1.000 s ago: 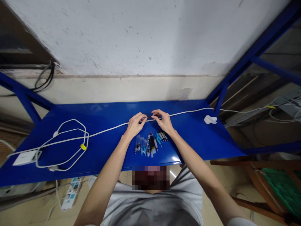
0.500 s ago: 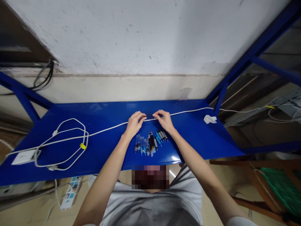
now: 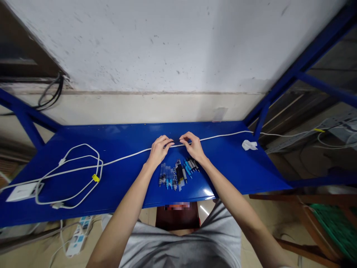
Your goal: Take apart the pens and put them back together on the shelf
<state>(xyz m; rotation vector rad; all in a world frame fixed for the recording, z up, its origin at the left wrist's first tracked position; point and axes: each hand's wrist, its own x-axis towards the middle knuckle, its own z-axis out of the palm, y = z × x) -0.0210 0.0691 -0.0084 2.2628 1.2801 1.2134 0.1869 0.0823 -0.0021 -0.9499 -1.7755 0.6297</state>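
Note:
My left hand (image 3: 160,149) and my right hand (image 3: 193,147) face each other over the blue table, fingertips pinched and only a small gap apart. Between them runs a thin dark piece (image 3: 176,141), seemingly a pen part, too small to make out fully. Just nearer to me lie pen parts in groups: clear tubes (image 3: 164,171) with dark or blue ends, black and yellowish slim pieces (image 3: 179,175), and short blue and grey pieces (image 3: 187,168). Below the fingertips, a white cable (image 3: 131,154) crosses the table and passes behind both hands.
Looped white cable (image 3: 99,156) with a yellow tag (image 3: 95,178) and a white box (image 3: 21,191) lie at the left of the blue table (image 3: 228,163). Crumpled white tissue (image 3: 249,145) sits at the right. Blue frame posts (image 3: 262,115) and a wall bound the table.
The view has tilted slightly, so the table sits lower in the picture. My hands stay pinched and close together, and the dark piece between them shows more clearly. The pen parts lie as before.

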